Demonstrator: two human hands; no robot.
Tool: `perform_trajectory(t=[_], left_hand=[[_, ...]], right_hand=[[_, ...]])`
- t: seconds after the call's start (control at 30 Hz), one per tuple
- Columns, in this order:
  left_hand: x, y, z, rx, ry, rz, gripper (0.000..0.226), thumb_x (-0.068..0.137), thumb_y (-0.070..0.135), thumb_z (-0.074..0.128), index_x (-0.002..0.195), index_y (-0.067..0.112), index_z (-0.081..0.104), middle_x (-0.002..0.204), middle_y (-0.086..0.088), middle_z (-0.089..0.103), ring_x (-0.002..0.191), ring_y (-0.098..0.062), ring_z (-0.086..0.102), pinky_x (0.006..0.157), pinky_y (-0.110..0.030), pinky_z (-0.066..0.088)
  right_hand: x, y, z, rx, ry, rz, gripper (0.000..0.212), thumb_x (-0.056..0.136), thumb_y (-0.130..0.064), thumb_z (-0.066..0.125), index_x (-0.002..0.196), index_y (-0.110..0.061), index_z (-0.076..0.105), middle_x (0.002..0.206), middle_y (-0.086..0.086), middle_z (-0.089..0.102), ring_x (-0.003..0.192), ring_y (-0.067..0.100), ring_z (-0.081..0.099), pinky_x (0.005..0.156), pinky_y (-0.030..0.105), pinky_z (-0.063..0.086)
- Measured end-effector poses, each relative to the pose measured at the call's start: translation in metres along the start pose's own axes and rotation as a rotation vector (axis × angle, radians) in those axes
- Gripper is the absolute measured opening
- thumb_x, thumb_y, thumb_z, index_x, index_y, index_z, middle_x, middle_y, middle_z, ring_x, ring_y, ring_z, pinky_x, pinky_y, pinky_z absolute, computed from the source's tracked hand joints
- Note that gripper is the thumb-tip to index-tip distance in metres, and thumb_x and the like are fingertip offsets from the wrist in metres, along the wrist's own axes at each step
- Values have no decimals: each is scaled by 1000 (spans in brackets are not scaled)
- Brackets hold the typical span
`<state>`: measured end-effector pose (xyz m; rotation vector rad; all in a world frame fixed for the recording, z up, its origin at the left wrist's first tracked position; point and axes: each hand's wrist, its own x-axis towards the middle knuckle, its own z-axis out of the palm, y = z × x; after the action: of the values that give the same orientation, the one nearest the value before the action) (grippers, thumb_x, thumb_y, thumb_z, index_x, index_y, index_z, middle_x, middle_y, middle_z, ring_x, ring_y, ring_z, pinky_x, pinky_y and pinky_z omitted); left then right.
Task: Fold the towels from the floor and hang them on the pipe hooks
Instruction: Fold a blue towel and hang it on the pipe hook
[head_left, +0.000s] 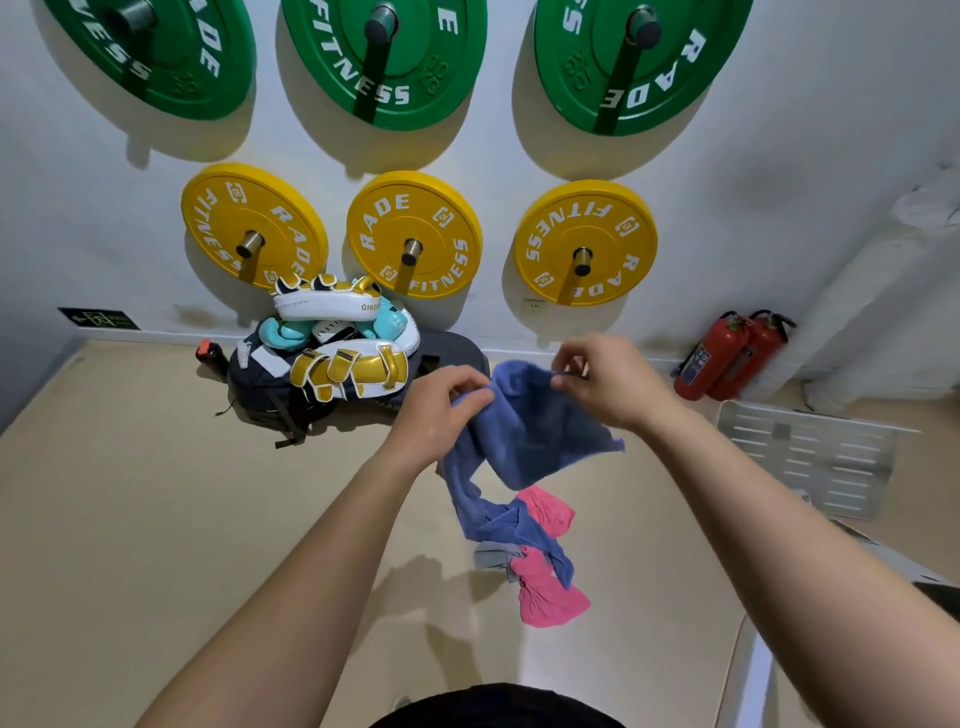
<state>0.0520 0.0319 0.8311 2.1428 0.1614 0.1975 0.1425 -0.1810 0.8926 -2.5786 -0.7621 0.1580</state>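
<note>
A blue towel (524, 441) hangs in the air in front of me, crumpled, its lower end trailing down to the floor. My left hand (441, 410) pinches its upper left edge. My right hand (608, 379) pinches the upper right edge, about a hand's width away. Below it on the tan floor lies a pink towel (550, 597), bunched up, with a grey cloth (491, 558) beside it. No pipe hooks are in view.
A pile of boxing pads and gloves on a dark bag (332, 358) sits against the wall ahead. Yellow weight plates (415, 234) and green weight plates (384, 57) hang on wall pegs. Two red fire extinguishers (727, 358) and a white slotted metal panel (810, 452) lie at the right.
</note>
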Motion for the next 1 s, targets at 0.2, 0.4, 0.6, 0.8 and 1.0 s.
perform_trajectory(t=[0.2, 0.4, 0.6, 0.8, 1.0], left_hand=[[6, 15, 8, 74, -41, 87, 8, 88, 26, 72, 96, 27, 75, 90, 5, 65, 89, -9, 61, 81, -35, 52], [-7, 4, 5, -8, 16, 3, 4, 88, 26, 73, 92, 25, 72, 85, 10, 68, 79, -2, 60, 70, -18, 48], [-21, -28, 3, -4, -27, -153, 6, 94, 23, 65, 97, 20, 69, 87, 6, 68, 81, -8, 62, 70, -24, 50], [-24, -35, -8, 40, 2, -145, 9, 96, 20, 61, 95, 25, 68, 88, 10, 69, 83, -4, 62, 73, -26, 49], [-1, 4, -2, 173, -72, 95, 11, 95, 27, 59, 96, 33, 67, 93, 8, 61, 90, -10, 58, 82, -33, 49]], right_hand=[[-3, -21, 34, 85, -121, -82, 41, 90, -27, 68, 130, -31, 60, 99, 1, 69, 92, 21, 62, 78, 36, 51], [2, -20, 28, 72, -30, -112, 7, 87, -30, 66, 81, -27, 64, 78, -3, 63, 76, 20, 57, 70, 43, 51], [9, -9, -12, 146, 126, -60, 9, 90, -27, 66, 91, -19, 72, 84, -3, 66, 82, 18, 59, 74, 35, 49], [3, 28, -21, -79, -11, 170, 8, 87, -26, 67, 94, -24, 69, 88, 4, 70, 87, 27, 64, 71, 34, 51], [-6, -4, 23, -14, -162, 49, 59, 85, -26, 66, 141, -36, 48, 79, -9, 61, 98, 25, 64, 71, 33, 46]])
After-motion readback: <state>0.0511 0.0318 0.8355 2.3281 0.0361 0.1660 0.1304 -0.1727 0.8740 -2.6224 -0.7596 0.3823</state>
